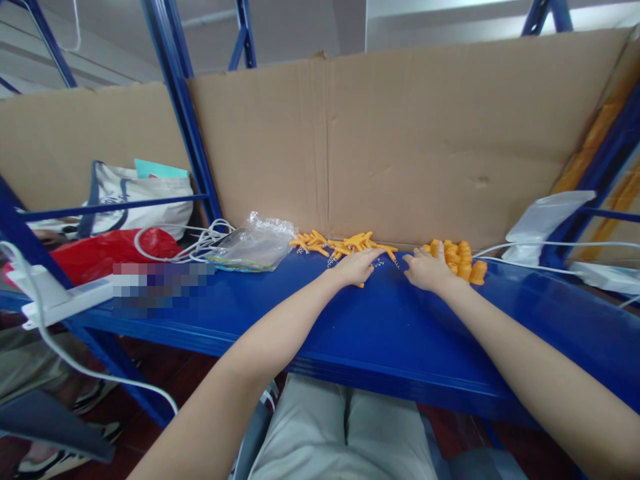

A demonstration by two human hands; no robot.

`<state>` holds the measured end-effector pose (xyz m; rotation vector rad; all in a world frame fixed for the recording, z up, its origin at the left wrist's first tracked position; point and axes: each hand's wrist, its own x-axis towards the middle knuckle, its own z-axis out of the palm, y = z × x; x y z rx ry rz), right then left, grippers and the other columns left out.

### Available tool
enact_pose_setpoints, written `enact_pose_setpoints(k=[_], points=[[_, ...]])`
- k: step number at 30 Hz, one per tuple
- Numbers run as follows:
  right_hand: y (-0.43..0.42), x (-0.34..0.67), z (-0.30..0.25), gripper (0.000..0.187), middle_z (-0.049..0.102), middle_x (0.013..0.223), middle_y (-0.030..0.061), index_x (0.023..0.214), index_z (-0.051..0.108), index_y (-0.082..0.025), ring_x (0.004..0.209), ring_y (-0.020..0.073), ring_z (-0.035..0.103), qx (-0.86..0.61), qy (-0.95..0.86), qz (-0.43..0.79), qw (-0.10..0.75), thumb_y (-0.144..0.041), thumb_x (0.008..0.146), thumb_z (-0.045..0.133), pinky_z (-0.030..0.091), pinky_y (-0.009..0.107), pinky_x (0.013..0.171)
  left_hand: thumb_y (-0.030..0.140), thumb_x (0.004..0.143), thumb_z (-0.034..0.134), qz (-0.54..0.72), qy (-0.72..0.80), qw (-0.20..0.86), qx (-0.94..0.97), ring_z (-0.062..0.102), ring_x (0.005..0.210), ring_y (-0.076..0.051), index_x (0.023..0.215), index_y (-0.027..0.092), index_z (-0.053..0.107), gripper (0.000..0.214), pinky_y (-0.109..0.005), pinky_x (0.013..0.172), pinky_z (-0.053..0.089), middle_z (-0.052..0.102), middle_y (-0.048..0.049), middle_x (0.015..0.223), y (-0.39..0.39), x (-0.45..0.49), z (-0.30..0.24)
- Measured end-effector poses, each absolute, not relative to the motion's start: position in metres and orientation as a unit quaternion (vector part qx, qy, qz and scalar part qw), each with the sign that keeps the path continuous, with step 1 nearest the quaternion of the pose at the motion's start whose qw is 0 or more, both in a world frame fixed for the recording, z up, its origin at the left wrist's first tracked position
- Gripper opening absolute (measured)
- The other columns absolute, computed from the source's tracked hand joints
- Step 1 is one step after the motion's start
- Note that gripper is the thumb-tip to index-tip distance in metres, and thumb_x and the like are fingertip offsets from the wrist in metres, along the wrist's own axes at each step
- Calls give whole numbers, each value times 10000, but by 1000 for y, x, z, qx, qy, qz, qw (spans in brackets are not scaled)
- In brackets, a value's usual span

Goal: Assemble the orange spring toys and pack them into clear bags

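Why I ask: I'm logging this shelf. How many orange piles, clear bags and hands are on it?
Orange piles: 2 (left pile, right pile)
Clear plastic bag: 1
Hands: 2 (left hand, right hand)
Total: 5

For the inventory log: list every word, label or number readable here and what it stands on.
No text can be read.
White tote bag: dark print, too blurred.
Clear plastic bag: coloured print, too small.
Pixelated patch on the blue shelf: illegible.
Orange pieces: no marks visible.
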<state>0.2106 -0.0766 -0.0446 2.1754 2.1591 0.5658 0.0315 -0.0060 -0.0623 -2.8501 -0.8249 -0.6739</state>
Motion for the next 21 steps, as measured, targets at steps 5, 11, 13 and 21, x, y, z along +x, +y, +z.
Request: enact_pose_setpoints(k=[5, 11, 13, 21], points=[[-74, 209, -46, 459, 523, 1339, 207, 1317, 506, -117, 1225, 342, 499, 690, 707, 151, -10, -242, 885, 412, 112, 639, 1077, 214, 864, 523, -149, -300, 68, -940, 537, 1208, -210, 1261, 155, 537, 401, -328, 1025, 410, 574, -103, 1318, -9, 27, -53], [-71, 207, -46, 469, 663, 1164, 156, 1343, 470, -117, 1155, 289, 573, 673, 727, 119, -64, -227, 889, 426, 187, 544, 1097, 448, 854, 513, -82, -433, 80, -894, 649, 983, -278, 886, 144, 711, 365, -341, 848, 490, 708, -128, 970, -25, 20, -29], [-71, 205, -46, 474, 697, 1073, 155, 1340, 463, -85, 1092, 274, 613, 675, 725, 111, -82, -222, 887, 440, 287, 473, 1061, 529, 811, 530, -34, -466, 52, -883, 664, 910, -286, 826, 123, 712, 445, -331, 792, 500, 713, -138, 873, -28, 19, -25], [-53, 211, -63, 530, 698, 1032, 146, 1338, 446, -57, 914, 216, 667, 670, 707, 28, -223, -225, 845, 547, 488, 273, 769, 339, 748, 557, 51, -484, -57, -872, 599, 519, -155, 832, 105, 655, 267, -241, 520, 476, 695, -102, 723, -28, 17, -23]])
